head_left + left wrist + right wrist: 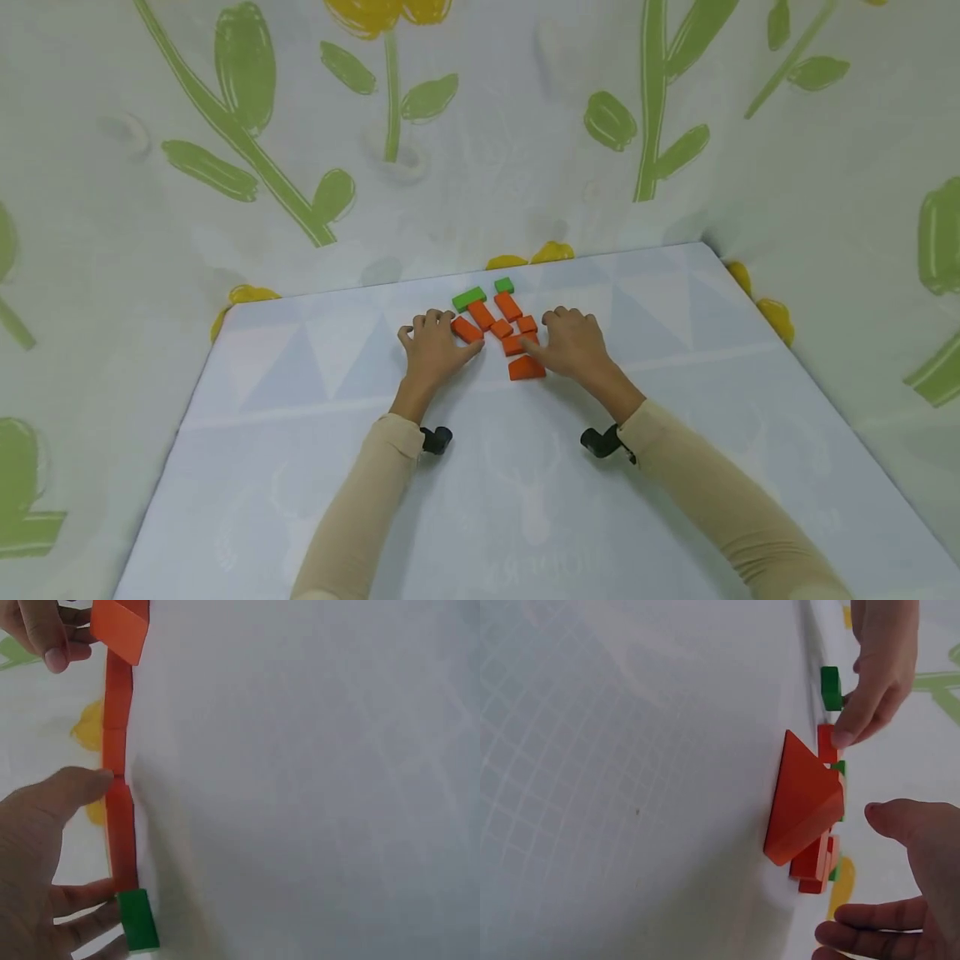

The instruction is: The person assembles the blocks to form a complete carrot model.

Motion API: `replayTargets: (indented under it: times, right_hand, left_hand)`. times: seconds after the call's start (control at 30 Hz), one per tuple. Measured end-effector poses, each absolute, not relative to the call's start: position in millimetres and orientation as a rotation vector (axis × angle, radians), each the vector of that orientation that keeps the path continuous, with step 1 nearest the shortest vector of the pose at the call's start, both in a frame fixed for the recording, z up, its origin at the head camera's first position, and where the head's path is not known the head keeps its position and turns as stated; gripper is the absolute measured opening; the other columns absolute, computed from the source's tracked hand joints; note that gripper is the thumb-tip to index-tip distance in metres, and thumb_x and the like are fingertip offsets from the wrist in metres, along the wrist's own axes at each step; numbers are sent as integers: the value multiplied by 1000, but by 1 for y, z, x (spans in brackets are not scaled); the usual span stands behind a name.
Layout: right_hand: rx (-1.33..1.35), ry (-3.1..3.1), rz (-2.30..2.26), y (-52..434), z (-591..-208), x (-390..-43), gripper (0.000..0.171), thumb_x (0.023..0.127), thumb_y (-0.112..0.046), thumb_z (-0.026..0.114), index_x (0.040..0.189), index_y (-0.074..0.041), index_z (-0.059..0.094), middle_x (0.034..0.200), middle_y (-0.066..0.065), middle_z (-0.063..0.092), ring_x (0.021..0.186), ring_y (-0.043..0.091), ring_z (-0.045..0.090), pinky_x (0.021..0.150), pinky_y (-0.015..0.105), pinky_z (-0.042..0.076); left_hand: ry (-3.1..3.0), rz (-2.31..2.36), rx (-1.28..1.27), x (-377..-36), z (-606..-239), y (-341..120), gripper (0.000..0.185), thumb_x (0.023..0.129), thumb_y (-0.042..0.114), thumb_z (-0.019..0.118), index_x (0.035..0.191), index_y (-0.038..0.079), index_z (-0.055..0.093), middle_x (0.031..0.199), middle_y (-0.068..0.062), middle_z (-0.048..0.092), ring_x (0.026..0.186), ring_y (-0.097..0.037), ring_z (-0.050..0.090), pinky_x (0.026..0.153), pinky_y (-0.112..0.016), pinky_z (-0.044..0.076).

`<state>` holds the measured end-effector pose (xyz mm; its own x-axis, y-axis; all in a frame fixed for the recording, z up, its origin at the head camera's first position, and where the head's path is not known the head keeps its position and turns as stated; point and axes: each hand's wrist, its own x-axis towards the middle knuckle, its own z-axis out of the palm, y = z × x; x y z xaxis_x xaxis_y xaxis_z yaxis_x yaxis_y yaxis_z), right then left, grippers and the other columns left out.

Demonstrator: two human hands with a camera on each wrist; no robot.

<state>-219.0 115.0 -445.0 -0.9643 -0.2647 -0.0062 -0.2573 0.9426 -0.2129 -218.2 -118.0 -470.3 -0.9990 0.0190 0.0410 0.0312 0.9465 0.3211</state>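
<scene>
Beige fabric sleeves point(705, 487) cross the white desk point(472, 517); near its far edge, the left hand point(435, 346) pinches 1 orange wooden-looking cuboid point(467, 331); the right hand point(573, 342), fingers spread, could brush neighbours point(513, 346) askew.

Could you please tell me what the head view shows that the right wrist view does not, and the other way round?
Only the head view shows the beige sleeves and black wrist devices. Only the right wrist view lets you make out a tiny dark speck on the tabletop. Both show the left hand, the right hand, the orange trapezoid block and some green blocks.
</scene>
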Motion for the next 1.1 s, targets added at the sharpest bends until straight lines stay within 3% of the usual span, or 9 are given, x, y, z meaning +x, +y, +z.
replayTargets:
  times: [0.37, 0.73, 0.97, 1.1]
  right_hand:
    - [-427, 3039, -241, 85, -449, -218, 66, 88, -64, 62, 107, -1, 66, 97, 12, 62, 90, 30, 58, 85, 48, 45]
    - [-369, 3019, -112, 89, -441, -228, 76, 87, -67, 61, 116, 3, 63, 105, 17, 63, 98, 33, 58, 93, 51, 43]
    - [-316, 3020, -84, 89, -448, -228, 75, 86, -68, 61, 109, 3, 63, 98, 16, 61, 95, 33, 56, 94, 52, 40]
    - [-279, 3019, -114, 84, -453, -226, 65, 85, -63, 65, 98, 1, 63, 91, 15, 59, 92, 34, 56, 94, 54, 37]
  left_hand:
    - [-2988, -589, -22, -207, -473, -134, 69, 88, 53, 67, 133, 2, 58, 127, -17, 52, 121, -35, 40, 103, -60, 17]
    - [-2849, -906, -269, -143, -453, -135, 55, 80, 38, 77, 129, 17, 62, 131, -6, 58, 126, -29, 40, 103, -62, 15]
    - [-2892, -994, -317, -115, -470, -139, 53, 75, 34, 84, 123, 21, 66, 126, 1, 59, 124, -28, 43, 101, -61, 16]
    - [-2901, -953, -355, -108, -482, -139, 55, 74, 36, 86, 123, 20, 67, 123, 0, 59, 121, -29, 46, 99, -61, 20]
